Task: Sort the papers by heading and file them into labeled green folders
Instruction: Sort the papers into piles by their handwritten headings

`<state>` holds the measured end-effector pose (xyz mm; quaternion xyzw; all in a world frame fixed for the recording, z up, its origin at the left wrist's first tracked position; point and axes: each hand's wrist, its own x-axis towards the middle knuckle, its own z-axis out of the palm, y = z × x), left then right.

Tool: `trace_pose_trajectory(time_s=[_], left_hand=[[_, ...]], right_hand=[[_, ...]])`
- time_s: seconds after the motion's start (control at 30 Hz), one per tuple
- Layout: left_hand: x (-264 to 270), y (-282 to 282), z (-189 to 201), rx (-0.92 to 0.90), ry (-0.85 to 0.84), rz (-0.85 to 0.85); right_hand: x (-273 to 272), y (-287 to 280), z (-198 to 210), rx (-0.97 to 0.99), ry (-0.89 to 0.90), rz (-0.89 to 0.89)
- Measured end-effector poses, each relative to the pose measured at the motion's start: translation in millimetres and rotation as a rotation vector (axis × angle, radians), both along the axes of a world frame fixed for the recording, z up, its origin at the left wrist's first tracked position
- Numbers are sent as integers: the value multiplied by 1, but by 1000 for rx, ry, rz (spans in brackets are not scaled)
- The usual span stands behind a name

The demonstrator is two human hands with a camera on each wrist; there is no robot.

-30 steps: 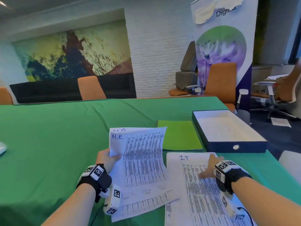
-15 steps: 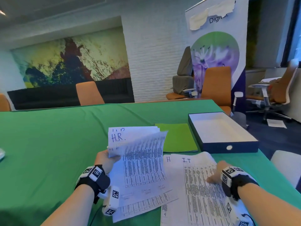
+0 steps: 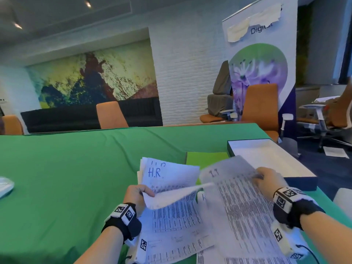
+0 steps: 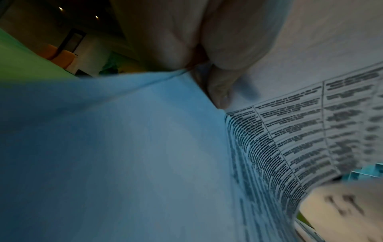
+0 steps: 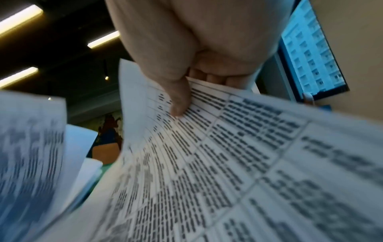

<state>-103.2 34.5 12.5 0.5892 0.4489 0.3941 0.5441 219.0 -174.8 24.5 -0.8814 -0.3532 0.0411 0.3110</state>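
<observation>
Papers [image 3: 171,210] beside green folder [image 3: 205,158], tray [image 3: 253,147]

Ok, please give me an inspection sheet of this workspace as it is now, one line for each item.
Surface: green tablecloth covers the table.
Job's things: H.R. sheets; I.T. sheet, lifted; green folder behind them.
Clutter: open shallow box at right; white object at left edge.
Grippers: left hand pinches the H.R. sheets; right hand pinches the I.T. sheet.
Cables: black cable by right wrist.
Surroundings: orange chairs, banner, mural.
</observation>
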Motion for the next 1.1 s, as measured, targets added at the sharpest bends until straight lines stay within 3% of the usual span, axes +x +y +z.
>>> trace_pose_trajectory(time_s=[0.13,0.23,0.5,0.73,0.9,1.1], left_hand=[[-1,-5,4,-86,-83,-37],[-6,-2,4,-37,-116,-59],[-19,13,1,-63,-169,-35],[-21,13,8,-87,-203,-32],[-11,12,7,-161,-215,-95],[-2,7,2,127,-58,-83]], right_hand=[[13,11,21,232,35,-85],[17,21,30,340,75,-121],[-7,49,54,584,86,66],[-13,67,76,395,90,163],[-10,69,74,387,141,156],[-9,64,64,455,184,121]])
